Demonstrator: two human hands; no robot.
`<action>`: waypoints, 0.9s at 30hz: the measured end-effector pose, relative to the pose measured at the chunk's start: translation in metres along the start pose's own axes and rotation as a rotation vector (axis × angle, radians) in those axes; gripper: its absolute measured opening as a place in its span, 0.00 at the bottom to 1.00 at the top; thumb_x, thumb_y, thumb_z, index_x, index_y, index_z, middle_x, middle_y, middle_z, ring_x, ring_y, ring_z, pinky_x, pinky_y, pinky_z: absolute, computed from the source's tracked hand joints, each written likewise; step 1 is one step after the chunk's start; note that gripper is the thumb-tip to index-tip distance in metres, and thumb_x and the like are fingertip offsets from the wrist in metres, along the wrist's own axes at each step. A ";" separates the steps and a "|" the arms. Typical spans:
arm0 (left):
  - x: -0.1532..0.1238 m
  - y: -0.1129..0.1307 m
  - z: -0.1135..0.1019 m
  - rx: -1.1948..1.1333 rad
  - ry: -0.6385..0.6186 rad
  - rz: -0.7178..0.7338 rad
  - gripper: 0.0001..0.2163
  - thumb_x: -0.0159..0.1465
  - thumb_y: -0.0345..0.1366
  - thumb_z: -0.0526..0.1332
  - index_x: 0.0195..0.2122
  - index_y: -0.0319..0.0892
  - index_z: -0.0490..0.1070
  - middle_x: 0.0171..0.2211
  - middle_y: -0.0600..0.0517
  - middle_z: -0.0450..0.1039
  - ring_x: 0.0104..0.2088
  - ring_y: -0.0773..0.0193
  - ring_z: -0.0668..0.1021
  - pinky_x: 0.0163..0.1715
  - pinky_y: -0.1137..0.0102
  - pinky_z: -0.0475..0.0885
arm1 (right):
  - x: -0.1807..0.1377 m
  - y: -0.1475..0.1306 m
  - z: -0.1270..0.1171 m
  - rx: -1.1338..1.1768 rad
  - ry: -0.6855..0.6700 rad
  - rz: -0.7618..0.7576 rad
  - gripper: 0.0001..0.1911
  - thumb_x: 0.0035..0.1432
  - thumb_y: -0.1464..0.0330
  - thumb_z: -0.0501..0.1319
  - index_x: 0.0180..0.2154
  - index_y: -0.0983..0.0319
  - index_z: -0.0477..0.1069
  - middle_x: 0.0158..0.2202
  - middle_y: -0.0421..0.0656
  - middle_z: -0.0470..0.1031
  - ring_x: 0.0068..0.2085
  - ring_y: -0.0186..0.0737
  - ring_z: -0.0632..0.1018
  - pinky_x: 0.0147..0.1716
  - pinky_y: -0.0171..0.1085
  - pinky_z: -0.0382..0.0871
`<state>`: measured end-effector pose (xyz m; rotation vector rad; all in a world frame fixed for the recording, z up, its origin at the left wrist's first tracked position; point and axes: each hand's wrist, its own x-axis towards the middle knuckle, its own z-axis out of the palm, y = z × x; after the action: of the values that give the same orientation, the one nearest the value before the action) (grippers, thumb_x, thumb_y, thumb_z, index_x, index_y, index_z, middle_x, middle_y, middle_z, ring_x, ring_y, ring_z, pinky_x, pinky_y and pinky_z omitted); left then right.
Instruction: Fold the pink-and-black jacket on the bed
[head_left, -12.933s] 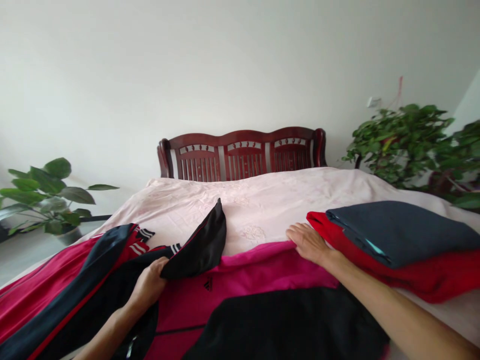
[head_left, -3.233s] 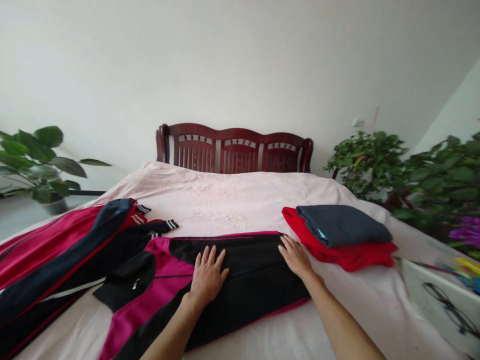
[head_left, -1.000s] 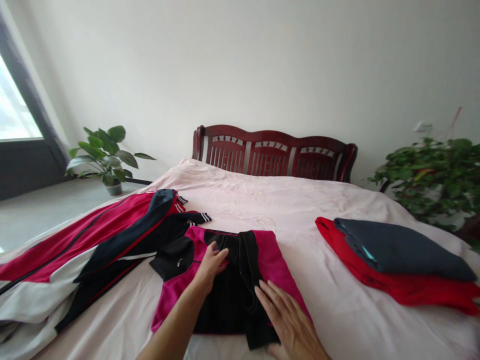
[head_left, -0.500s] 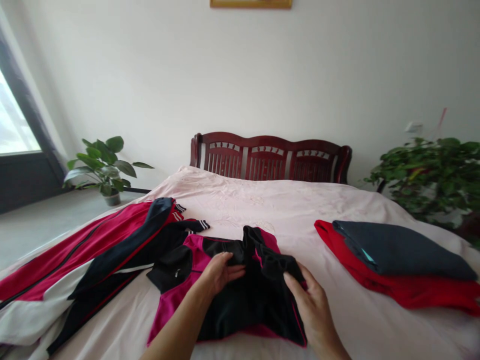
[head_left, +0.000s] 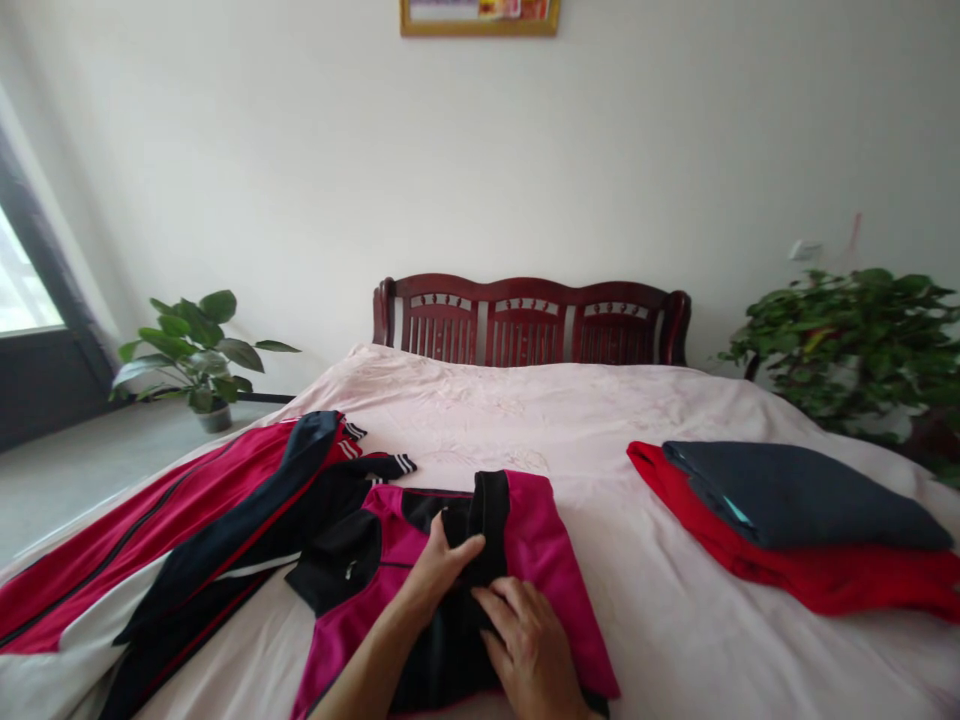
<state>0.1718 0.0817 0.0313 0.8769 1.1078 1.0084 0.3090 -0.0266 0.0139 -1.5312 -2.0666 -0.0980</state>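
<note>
Head camera: both hands meet on a magenta-and-black jacket [head_left: 525,560] lying at the near edge of a pink bedspread [head_left: 570,410], at about six o'clock in the picture. The left hand [head_left: 439,572] lies palm down on the garment with its thumb hooked over the black band at the middle, and the right hand [head_left: 529,645] lies just beside it at its four o'clock, fingers bent and pressing on the same black strip; whether either one pinches cloth cannot be told. Half a second ago the right side of the jacket stood lifted in a loose ridge between the hands; it now lies flat, folded in over the black middle, so the garment reads as a narrower, squarer bundle, and the fold looks to be in its pressing-down stage rather than finished. The black collar [head_left: 337,560] juts out at nine o'clock of the hands, not yet tucked in. Beyond it, at about nine to ten o'clock, a red, navy and white tracksuit top [head_left: 187,500] sprawls unfolded. At three o'clock, well apart from the hands, a folded dark grey garment [head_left: 795,490] sits on a folded red one [head_left: 825,585]. A dark wooden headboard [head_left: 525,320] closes the view at twelve o'clock, with a potted plant [head_left: 199,350] at ten o'clock and a leafy bush [head_left: 855,330] at two.
</note>
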 end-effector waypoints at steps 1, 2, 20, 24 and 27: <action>0.001 -0.003 0.003 -0.003 0.000 0.071 0.39 0.49 0.35 0.74 0.61 0.46 0.59 0.48 0.44 0.77 0.49 0.49 0.79 0.49 0.60 0.73 | 0.001 -0.002 -0.005 -0.002 -0.019 0.003 0.29 0.50 0.79 0.64 0.53 0.52 0.73 0.45 0.42 0.77 0.44 0.46 0.78 0.46 0.44 0.74; 0.002 -0.006 0.006 -0.001 0.003 0.138 0.40 0.48 0.31 0.74 0.62 0.46 0.58 0.50 0.45 0.76 0.51 0.50 0.78 0.51 0.61 0.72 | 0.002 -0.003 -0.012 0.005 -0.051 -0.001 0.28 0.51 0.77 0.65 0.53 0.52 0.74 0.45 0.42 0.77 0.44 0.46 0.78 0.46 0.44 0.74; -0.014 0.010 0.010 0.684 0.212 0.230 0.48 0.49 0.28 0.66 0.71 0.40 0.45 0.67 0.30 0.53 0.65 0.31 0.62 0.62 0.44 0.53 | 0.085 0.083 0.042 -0.144 -0.224 0.073 0.32 0.66 0.56 0.51 0.67 0.60 0.58 0.68 0.51 0.59 0.69 0.52 0.59 0.66 0.59 0.47; -0.027 0.025 0.038 0.692 0.112 0.540 0.36 0.55 0.28 0.62 0.67 0.39 0.59 0.71 0.36 0.49 0.70 0.40 0.51 0.68 0.50 0.43 | 0.084 0.081 0.035 -0.151 -0.210 0.052 0.30 0.64 0.65 0.51 0.66 0.63 0.60 0.67 0.53 0.60 0.68 0.52 0.60 0.67 0.58 0.48; -0.035 0.006 0.051 0.732 -0.072 0.538 0.29 0.63 0.36 0.58 0.66 0.36 0.62 0.68 0.36 0.57 0.69 0.42 0.57 0.67 0.52 0.50 | 0.091 0.094 0.024 0.045 -0.288 0.051 0.29 0.60 0.67 0.53 0.63 0.61 0.65 0.66 0.51 0.63 0.67 0.49 0.62 0.66 0.55 0.52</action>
<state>0.2153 0.0475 0.0588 1.8602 1.2227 0.9873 0.3671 0.0934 0.0116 -1.6489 -2.2289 0.1988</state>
